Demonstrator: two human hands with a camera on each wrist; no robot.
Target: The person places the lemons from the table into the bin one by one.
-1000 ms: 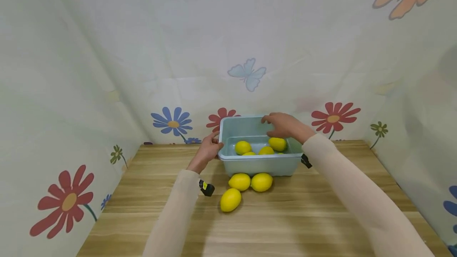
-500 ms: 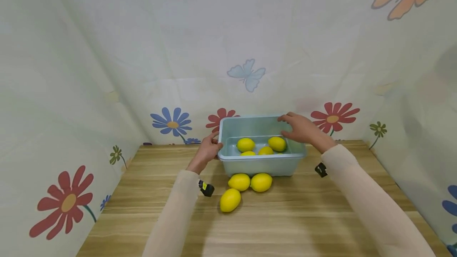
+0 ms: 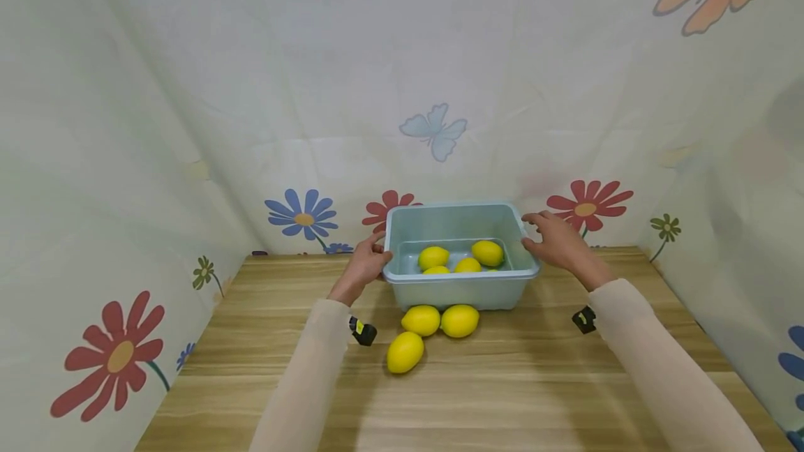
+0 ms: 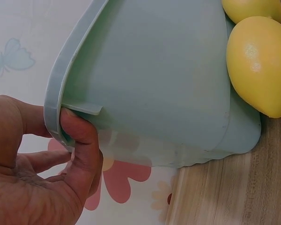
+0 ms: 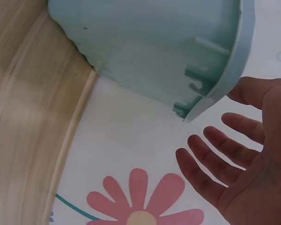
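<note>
A pale blue-green plastic bin stands on the wooden table with several lemons inside. My left hand grips its left rim; in the left wrist view the curled fingers of that hand hook round the rim. Beside the bin's right rim is my right hand. The right wrist view has this hand with fingers spread and the thumb at the rim; whether it touches is unclear. Two lemons lie against the bin's front, a third lemon nearer me.
The wooden table extends in front of the bin and to both sides. A pale cloth printed with flowers and butterflies hangs behind and at the sides, close to the bin's back. A small black camera sits at each wrist.
My right hand has come out from over the bin's inside and moved right, to outside its right rim. One lemon in the bin shifted slightly right. The left hand kept its place.
</note>
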